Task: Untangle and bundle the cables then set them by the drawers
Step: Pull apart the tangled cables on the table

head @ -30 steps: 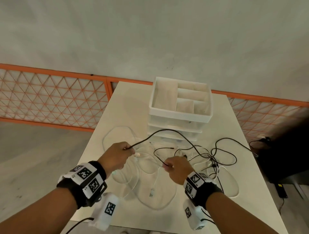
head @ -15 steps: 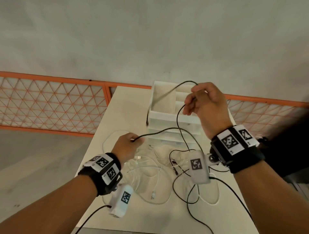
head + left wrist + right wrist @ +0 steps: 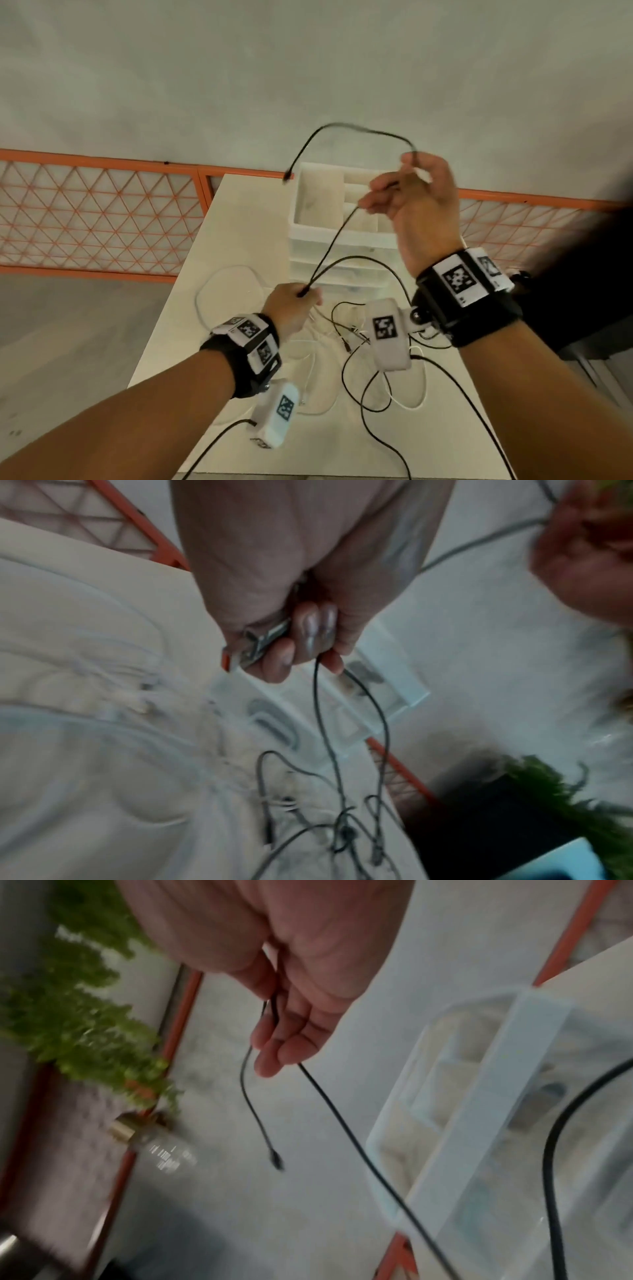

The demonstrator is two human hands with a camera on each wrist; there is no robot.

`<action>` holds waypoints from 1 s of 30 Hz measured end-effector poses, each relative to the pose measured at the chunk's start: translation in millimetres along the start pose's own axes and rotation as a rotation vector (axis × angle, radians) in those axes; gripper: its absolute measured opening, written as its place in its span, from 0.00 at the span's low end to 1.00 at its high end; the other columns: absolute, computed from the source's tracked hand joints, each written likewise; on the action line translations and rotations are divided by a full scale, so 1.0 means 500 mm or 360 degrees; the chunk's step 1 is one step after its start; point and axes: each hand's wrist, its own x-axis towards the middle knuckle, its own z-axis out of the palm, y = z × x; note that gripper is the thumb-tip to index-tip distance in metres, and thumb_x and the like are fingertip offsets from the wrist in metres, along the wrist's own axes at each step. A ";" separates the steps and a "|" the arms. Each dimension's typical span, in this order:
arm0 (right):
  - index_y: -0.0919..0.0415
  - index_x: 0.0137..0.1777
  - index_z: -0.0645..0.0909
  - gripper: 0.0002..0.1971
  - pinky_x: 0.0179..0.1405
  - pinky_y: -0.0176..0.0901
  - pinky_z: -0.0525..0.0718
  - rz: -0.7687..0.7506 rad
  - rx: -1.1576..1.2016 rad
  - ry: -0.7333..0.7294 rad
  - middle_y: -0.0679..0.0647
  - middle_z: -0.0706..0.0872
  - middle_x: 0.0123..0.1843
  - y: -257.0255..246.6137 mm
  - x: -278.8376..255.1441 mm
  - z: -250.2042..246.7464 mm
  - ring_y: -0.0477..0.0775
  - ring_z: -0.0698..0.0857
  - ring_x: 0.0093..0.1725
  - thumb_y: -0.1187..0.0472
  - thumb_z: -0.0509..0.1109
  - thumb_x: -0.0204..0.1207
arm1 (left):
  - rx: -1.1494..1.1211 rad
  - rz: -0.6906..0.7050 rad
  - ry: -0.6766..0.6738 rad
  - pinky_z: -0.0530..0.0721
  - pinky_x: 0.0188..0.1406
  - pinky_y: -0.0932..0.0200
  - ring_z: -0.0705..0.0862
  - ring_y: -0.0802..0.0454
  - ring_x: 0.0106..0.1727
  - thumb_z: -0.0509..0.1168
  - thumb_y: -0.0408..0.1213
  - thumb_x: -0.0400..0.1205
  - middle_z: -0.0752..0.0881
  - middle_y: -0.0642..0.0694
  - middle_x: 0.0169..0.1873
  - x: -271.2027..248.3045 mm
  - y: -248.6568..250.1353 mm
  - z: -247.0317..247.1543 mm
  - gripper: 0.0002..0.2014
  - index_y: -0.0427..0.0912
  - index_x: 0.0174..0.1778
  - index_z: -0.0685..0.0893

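Both hands hold one black cable (image 3: 334,240) above a white table (image 3: 236,219). The left hand (image 3: 293,308), low and near the table's middle, has its fingers curled around the cable. The right hand (image 3: 416,209), raised in front of the white drawer unit (image 3: 329,240), pinches the same cable between thumb and fingers. The cable's taut stretch runs diagonally, from the left hand up and right to the right hand. Past the right hand it arcs up and left, and its free plug end (image 3: 287,176) hangs beside the drawers' far left corner.

The left wrist view alone shows a metal plug (image 3: 263,642) clamped in the left hand (image 3: 291,588), with two black strands dropping to the tangle on the table. The right wrist view alone shows the cable (image 3: 339,1115) crossing the right hand (image 3: 294,993) and a green plant (image 3: 85,1015) beyond.

Half a second earlier the right hand was lower and the arc was smaller.

More black cables (image 3: 363,387) and white cables (image 3: 308,370) lie looped toward the table's near edge.
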 end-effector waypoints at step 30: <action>0.68 0.49 0.87 0.21 0.24 0.39 0.72 0.0723 -0.0589 -0.0794 0.56 0.84 0.28 0.163 -0.114 -0.028 0.54 0.74 0.24 0.53 0.59 0.90 | -0.0486 0.0130 -0.0212 0.72 0.31 0.58 0.71 0.55 0.26 0.63 0.53 0.84 0.81 0.45 0.35 -0.031 0.063 -0.070 0.20 0.36 0.48 0.84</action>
